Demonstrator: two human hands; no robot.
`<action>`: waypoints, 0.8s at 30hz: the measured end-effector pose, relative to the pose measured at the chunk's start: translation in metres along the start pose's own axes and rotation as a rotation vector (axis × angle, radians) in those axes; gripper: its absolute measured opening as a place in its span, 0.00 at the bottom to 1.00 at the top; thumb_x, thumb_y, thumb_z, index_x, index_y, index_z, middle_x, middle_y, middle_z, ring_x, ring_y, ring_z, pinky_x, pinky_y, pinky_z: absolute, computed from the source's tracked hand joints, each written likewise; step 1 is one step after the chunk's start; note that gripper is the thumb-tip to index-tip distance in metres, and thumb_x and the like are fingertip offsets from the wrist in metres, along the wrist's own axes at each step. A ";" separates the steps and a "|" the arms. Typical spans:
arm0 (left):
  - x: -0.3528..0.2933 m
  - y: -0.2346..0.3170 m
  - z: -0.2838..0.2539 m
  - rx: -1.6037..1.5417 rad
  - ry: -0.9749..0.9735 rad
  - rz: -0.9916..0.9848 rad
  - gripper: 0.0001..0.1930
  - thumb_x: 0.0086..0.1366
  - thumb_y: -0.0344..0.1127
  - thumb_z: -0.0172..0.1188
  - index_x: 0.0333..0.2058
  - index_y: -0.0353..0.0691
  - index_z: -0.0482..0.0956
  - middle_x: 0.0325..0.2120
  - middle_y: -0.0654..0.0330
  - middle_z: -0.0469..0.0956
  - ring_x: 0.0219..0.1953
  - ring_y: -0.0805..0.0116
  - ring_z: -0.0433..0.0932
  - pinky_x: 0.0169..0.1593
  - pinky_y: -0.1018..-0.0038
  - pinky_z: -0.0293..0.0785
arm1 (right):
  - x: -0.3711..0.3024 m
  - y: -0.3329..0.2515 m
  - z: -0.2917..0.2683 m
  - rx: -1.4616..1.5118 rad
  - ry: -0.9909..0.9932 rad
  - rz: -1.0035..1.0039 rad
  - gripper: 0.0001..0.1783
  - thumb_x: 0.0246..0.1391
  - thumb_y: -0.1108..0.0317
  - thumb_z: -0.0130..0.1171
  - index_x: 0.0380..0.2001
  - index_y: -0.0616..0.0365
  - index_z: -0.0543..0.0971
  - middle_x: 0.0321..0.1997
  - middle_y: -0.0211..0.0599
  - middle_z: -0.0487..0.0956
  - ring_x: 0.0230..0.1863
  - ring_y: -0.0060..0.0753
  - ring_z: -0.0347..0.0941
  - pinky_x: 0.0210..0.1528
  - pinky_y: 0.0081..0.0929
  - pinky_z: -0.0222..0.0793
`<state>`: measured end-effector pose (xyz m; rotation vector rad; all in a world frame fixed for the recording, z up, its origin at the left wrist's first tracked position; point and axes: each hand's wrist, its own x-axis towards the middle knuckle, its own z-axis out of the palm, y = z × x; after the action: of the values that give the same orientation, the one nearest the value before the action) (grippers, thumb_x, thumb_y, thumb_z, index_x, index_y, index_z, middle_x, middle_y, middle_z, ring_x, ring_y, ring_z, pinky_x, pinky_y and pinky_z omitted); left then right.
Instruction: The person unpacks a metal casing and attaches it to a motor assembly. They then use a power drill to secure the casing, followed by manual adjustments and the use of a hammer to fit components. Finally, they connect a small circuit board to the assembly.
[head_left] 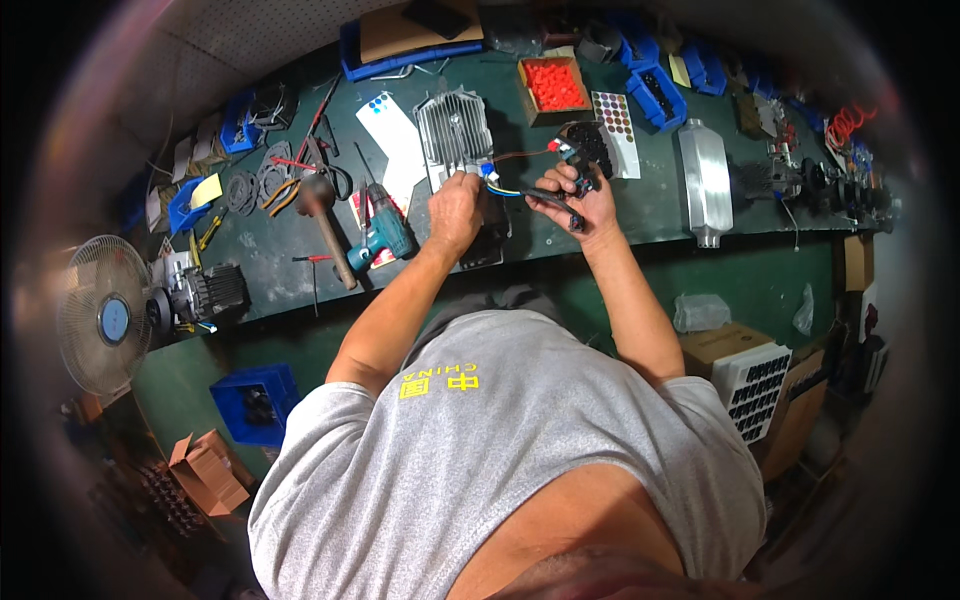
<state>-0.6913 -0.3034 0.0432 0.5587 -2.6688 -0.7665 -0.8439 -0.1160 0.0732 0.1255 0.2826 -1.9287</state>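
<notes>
A silver finned metal housing (452, 125) lies on the green bench in front of me. My left hand (457, 212) is closed at its near edge, fingers pointing down beside a blue-and-white connector (489, 171); whatever is between the fingertips is hidden. To the right, my right hand (580, 205) is palm up and closed around a black sleeved wiring harness (552, 196). Blue and yellow wires run from the harness toward the housing. A small red-tipped connector (556, 147) sticks up above the right fingers, and a thin brown wire crosses toward the housing.
Left of the housing lie a teal power drill (384, 235), a hammer (322, 215) and pliers (283, 197). Behind stands a box of red caps (553, 86), near a sticker sheet (618, 135). A silver metal canister (706, 184) lies right; a fan (108, 315) stands left.
</notes>
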 end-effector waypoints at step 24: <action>-0.046 -0.004 -0.024 -0.784 -0.007 -0.089 0.08 0.70 0.29 0.61 0.44 0.31 0.80 0.32 0.57 0.81 0.37 0.73 0.77 0.44 0.74 0.75 | 0.012 0.064 -0.043 -0.393 0.338 0.164 0.21 0.67 0.52 0.47 0.35 0.61 0.79 0.22 0.32 0.74 0.34 0.37 0.80 0.52 0.60 0.80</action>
<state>-0.6409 -0.2969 0.0515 0.4485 -2.0932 -1.7029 -0.7910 -0.1378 0.0204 0.2068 0.8440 -1.6502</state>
